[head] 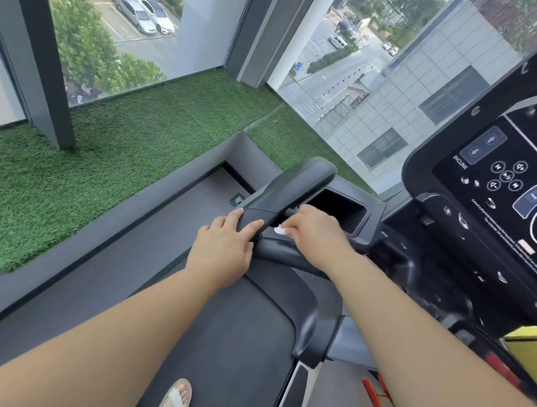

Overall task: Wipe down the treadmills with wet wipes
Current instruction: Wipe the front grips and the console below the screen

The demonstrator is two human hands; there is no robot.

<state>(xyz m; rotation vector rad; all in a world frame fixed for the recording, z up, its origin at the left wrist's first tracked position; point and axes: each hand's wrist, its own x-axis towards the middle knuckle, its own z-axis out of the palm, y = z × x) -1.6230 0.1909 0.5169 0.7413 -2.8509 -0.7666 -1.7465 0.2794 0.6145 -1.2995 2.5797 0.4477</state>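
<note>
I stand on a black treadmill, its belt (233, 342) under me and its left handrail (290, 189) straight ahead. My left hand (223, 247) rests on the near end of that handrail, thumb across its top. My right hand (315, 231) grips a small white wet wipe (280, 230) and presses it to the handrail's inner side, just right of my left thumb. Most of the wipe is hidden in my fingers. The treadmill console (494, 192) with its button panel fills the right side.
A cup holder recess (339, 207) sits behind my right hand. Green artificial turf (106, 155) and floor-to-ceiling windows (378, 84) lie beyond a grey ledge (118, 225) on the left. My sandalled foot (175, 399) stands on the belt. A red safety clip (375, 395) hangs at lower right.
</note>
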